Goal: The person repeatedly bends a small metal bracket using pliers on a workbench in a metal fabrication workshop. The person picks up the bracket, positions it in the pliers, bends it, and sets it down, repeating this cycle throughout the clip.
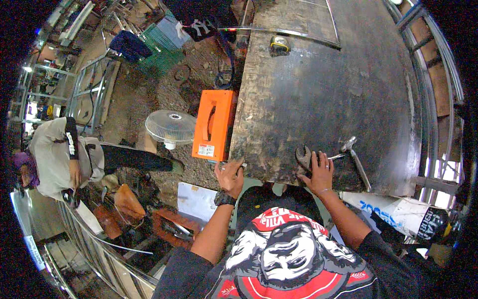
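Note:
My left hand (230, 178), with a dark watch on its wrist, is at the near left corner of the dark worktable (328, 99). Its fingers are bent in toward the thumb, and a small pale bit shows at the tips, too small to name. Over the near edge my right hand (320, 173) lies with its fingers spread, a ring on one of them. Beside and partly beneath it is a wrench (301, 158) with an open-jawed head; the fingers hide part of its handle. A hammer (358, 164) lies just right of that hand.
An orange machine case (215, 124) stands against the table's left side, next to a fan (170, 127). A tape measure (279, 46) and a thin metal frame (298, 34) lie farther up the table. Another person (74, 159) is at the left. Metal bars (438, 65) line the right side.

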{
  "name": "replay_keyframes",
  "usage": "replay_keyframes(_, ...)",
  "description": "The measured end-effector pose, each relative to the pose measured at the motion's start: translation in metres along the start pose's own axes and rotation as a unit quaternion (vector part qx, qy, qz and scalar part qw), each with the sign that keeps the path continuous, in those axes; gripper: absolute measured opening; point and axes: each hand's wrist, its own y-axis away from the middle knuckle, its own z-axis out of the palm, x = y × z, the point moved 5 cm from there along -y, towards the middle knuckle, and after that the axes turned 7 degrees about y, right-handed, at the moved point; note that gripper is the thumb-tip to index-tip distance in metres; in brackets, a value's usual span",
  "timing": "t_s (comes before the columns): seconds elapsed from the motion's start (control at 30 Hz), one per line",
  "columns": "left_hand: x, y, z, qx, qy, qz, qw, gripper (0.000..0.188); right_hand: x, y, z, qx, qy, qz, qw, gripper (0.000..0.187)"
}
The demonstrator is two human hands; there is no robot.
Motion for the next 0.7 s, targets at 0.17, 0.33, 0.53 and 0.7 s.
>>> replay_keyframes(0.17, 0.036, -0.017, -0.001, 0.027, 0.004, -0.027, 0.999, 0.02, 0.01, -0.003, -0.004, -0.03, 0.027, -0.029, 0.999, 0.101)
replay_keyframes(0.33, 0.097, -0.04, 0.003, 0.045, 0.169, -0.106, 0.979, 0.024, 0.036, -0.018, -0.003, 0.002, -0.055, -0.064, 0.996, 0.078)
replay_keyframes(0.53, 0.182, -0.055, 0.003, 0.038, 0.388, -0.134, 0.911, 0.025, 0.075, -0.023, -0.095, 0.004, -0.373, -0.094, 0.923, 0.077)
replay_keyframes(0.7, 0.264, -0.068, -0.011, 0.04, 0.336, -0.078, 0.938, 0.026, 0.068, 0.02, -0.208, -0.171, -0.837, -0.051, 0.517, 0.096)
